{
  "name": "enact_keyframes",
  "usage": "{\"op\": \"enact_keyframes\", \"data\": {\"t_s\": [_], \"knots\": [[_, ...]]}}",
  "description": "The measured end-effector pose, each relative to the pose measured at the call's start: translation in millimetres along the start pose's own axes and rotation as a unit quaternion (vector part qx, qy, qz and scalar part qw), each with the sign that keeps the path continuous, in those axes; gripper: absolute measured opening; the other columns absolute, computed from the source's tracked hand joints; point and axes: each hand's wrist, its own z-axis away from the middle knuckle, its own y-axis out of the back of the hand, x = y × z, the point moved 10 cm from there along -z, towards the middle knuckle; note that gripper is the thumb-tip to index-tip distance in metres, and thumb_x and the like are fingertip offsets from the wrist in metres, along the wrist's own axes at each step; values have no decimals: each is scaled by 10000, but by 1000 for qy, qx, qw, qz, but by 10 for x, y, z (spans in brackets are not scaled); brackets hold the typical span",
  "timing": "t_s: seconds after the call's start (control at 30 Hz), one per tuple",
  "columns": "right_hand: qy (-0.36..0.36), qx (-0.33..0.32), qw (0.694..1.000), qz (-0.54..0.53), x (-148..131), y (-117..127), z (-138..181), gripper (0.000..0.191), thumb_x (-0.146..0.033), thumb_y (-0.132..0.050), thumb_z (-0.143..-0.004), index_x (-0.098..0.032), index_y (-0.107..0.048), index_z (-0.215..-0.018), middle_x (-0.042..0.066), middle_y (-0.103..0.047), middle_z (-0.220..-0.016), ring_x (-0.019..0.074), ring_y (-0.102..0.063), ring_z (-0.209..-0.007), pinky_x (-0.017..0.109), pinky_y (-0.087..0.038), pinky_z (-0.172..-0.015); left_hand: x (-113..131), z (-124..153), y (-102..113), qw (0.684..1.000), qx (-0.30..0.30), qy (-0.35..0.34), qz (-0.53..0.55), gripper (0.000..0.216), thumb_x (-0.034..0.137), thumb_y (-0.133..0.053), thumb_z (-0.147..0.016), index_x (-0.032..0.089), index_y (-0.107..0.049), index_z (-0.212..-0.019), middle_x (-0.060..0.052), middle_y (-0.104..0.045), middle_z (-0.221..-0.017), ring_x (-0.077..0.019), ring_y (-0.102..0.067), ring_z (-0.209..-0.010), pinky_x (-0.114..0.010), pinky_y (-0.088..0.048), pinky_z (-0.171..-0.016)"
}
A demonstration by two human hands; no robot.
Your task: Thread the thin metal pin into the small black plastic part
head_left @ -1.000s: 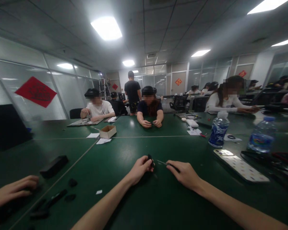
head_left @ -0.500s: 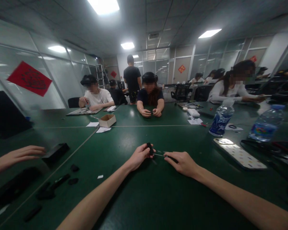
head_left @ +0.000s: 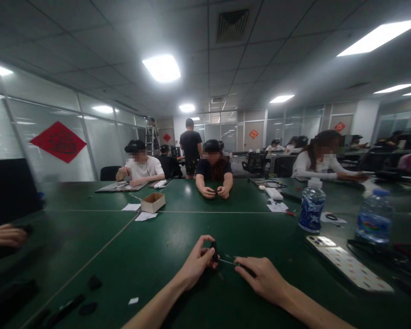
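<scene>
My left hand [head_left: 197, 261] is closed on a small black part [head_left: 214, 250], held between thumb and fingers above the table, with the index finger arched at its top. My right hand [head_left: 263, 278] grips the dark handle of a screwdriver [head_left: 227, 262]. Its thin metal shaft points left and reaches the black part; whether the tip sits in a screw is too small to tell. Most of the handle is hidden by my right fingers.
Black pieces [head_left: 88, 309] and a white scrap [head_left: 133, 300] lie on the green table [head_left: 178, 228] at left. Another person's hand [head_left: 7, 237] holds a dark object there. A phone [head_left: 351, 265], two bottles [head_left: 311, 208] and cables stand or lie at right. Across sits a small box [head_left: 153, 202].
My view has tilted up, so everything sits lower in the picture. My left index finger has lifted and arched. At left, the other person's hand has taken up a dark object.
</scene>
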Motion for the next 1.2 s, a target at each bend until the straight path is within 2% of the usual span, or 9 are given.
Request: {"op": "enact_keyframes", "data": {"t_s": [0.23,0.4,0.63,0.83,1.0,1.2], "knots": [[18,-13,1000,7,-36,-29,-3,285,-346,-418,-919,-205,-646,-1017,34,-684,-784,151,-637,-679,239,-463,-621,29,18,-17,1000,-10,-7,-21,448,464,-615,-774,212,-418,-1087,-32,-605,-829,-131,-557,-668,-260,-409,-652],[11,11,1000,-13,10,9,1,300,-340,-404,-925,-185,-635,-1038,50,-691,-853,152,-643,-719,247,-492,-655,50,28,-14,1000,-2,1,-16,446,448,-629,-766,212,-419,-1081,-29,-598,-824,-145,-567,-710,-275,-425,-685],[7,15,1000,-6,31,11,13,315,-349,-407,-923,-181,-643,-1047,61,-701,-884,158,-652,-734,257,-513,-680,17,4,-2,1000,-5,-4,7,583,378,-660,-759,236,-343,-1227,-56,-605,-910,-166,-580,-797,-317,-439,-758],[8,35,999,6,16,55,19,315,-360,-417,-916,-194,-658,-1033,56,-707,-853,158,-656,-702,251,-514,-652,-3,-35,10,1000,2,-12,-3,413,406,-659,-753,147,-538,-1052,-83,-577,-945,-203,-549,-915,-328,-445,-792],[5,21,1000,-5,21,36,14,323,-353,-404,-921,-179,-647,-1043,62,-695,-839,156,-639,-685,263,-513,-639,-1,-24,20,1000,5,-6,-14,425,390,-643,-769,157,-557,-1115,-104,-560,-1045,-228,-534,-979,-343,-453,-801],[-7,-3,1000,-11,11,30,6,319,-349,-392,-930,-179,-635,-1046,47,-675,-796,139,-619,-653,237,-498,-603,50,14,-30,999,-18,-4,-47,392,360,-613,-795,144,-576,-1120,-101,-588,-1029,-217,-540,-953,-352,-430,-838]]}}
